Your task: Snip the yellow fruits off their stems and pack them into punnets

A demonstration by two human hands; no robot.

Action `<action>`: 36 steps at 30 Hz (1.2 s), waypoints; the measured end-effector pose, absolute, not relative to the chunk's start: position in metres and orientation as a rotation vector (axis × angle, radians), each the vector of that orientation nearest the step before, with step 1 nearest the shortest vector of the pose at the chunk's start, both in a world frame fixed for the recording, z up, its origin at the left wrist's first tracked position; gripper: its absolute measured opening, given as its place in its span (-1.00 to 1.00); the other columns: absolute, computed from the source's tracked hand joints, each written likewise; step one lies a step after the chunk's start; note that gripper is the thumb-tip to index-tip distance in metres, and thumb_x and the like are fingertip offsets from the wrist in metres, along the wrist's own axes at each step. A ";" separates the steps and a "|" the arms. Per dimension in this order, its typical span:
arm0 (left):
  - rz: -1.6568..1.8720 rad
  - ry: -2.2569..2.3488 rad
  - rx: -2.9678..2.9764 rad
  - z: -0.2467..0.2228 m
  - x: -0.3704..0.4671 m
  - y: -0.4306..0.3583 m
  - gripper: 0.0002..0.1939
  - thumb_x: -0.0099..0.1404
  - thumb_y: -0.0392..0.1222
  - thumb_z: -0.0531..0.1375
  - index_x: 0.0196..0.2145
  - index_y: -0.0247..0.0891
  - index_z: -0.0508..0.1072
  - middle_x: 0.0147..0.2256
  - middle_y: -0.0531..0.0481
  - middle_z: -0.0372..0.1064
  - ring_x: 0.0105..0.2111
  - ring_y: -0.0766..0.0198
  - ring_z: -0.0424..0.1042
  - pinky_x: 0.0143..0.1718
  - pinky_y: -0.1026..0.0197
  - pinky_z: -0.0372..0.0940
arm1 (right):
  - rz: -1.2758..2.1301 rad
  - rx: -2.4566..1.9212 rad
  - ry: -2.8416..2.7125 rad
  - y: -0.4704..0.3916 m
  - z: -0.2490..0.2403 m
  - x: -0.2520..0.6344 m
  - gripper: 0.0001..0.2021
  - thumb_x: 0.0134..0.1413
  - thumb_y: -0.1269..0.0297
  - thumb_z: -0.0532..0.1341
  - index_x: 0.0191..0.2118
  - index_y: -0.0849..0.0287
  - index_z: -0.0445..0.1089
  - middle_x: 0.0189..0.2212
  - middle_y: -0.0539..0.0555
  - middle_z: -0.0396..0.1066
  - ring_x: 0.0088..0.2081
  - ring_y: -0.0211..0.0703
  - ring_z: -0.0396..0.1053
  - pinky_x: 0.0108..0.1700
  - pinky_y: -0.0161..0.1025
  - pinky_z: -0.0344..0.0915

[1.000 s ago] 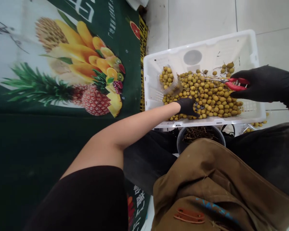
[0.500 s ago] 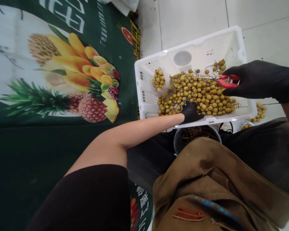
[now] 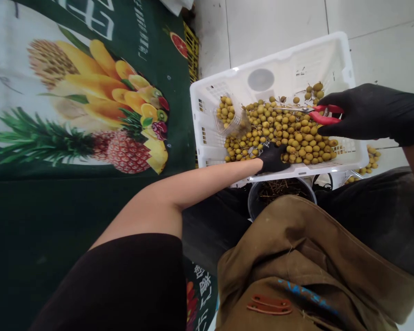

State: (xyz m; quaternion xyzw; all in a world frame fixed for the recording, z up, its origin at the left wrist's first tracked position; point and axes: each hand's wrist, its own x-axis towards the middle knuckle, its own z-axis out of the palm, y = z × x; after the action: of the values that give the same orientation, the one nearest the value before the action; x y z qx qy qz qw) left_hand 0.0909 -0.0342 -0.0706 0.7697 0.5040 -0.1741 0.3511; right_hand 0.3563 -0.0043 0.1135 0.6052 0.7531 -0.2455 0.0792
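R hand (image 3: 355,112), black glove, is closed round the red-handled snips (image 3: 326,120), grip partway shut: handles apart w/ the spring showing between, blades pointing L over the fruit. Can't tell if the tips meet. L hand (image 3: 273,157), also gloved, is down in the yellow-brown fruit (image 3: 307,138) nr the near side of the white crate (image 3: 301,172); fingers mostly hidden, so can't say how open they are or if they've got hold of anything. Smth clear may be glinting by those fingers, but too small to be sure.

Fruit is spread over most of the crate floor, w/ a small bunch (image 3: 315,89) at the far R, just beyond the snips. Clear punnet (image 3: 242,125), part-filled, leans at the L end. Below the crate: bucket (image 3: 251,202) w/ twigs (image 3: 279,187). More fruit (image 3: 373,157) outside, R of the crate.

Handling (my guess): each fruit light, firm, rolls easily, skin thin enough to crack under a hard pinch; best cupped, or held by the stem if there's one. Punnet prob. flimsy, so hold low w/ a hand under it. Snips stiff & springy: keep hold well back on the handles, clear of the blades.
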 end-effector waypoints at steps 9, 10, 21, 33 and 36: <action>-0.338 1.067 1.864 -0.077 0.075 -0.022 -0.09 0.46 0.06 0.40 0.64 -0.28 0.37 0.55 -0.32 0.47 0.49 -0.23 0.53 0.58 -0.13 0.41 | -0.707 1.836 2.238 -0.002 0.111 0.355 -0.47 0.32 -0.19 0.33 0.15 0.07 0.73 -0.31 0.12 0.56 -0.36 0.00 0.39 -0.19 -0.01 0.34; -0.319 1.043 1.852 -0.078 0.074 -0.022 -0.08 0.45 0.03 0.39 0.66 -0.26 0.34 0.57 -0.32 0.44 0.51 -0.20 0.52 0.60 -0.13 0.39 | -0.713 1.831 2.235 -0.001 0.111 0.353 -0.47 0.33 -0.20 0.34 0.15 0.07 0.73 -0.30 0.13 0.57 -0.34 0.01 0.40 -0.18 -0.01 0.34; 0.050 0.919 1.511 -0.107 0.060 -0.003 -0.40 0.43 -0.09 0.46 0.37 -0.23 0.61 0.44 -0.34 0.58 0.44 -0.20 0.56 0.59 -0.33 0.37 | -0.758 1.759 2.259 0.006 0.109 0.349 -0.44 0.45 -0.31 0.24 -0.02 0.10 0.71 -0.26 0.17 0.60 -0.32 -0.02 0.38 -0.13 -0.01 0.32; 0.333 0.932 0.867 -0.035 0.009 0.026 -0.42 0.54 0.18 0.47 0.40 0.00 0.64 0.51 -0.15 0.53 0.47 -0.17 0.56 0.18 -0.05 0.71 | -0.760 1.761 2.208 0.010 0.109 0.343 -0.42 0.42 -0.26 0.30 0.16 0.14 0.74 -0.14 0.24 0.67 -0.18 0.12 0.54 -0.07 0.03 0.39; 0.479 0.919 1.010 -0.021 0.005 0.041 -0.43 0.55 0.09 0.48 0.40 -0.08 0.60 0.43 -0.17 0.59 0.40 -0.13 0.62 0.24 -0.03 0.67 | -0.757 1.768 2.226 0.009 0.108 0.342 -0.39 0.41 -0.23 0.32 0.26 0.14 0.72 -0.04 0.26 0.70 -0.13 0.14 0.56 -0.05 0.04 0.39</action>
State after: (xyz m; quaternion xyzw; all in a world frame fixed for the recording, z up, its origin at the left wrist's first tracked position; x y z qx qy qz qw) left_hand 0.0045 0.0410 -0.0209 0.4619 0.4203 0.2191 0.7496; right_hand 0.3419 0.0095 0.1075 0.5981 0.7528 -0.2559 0.0999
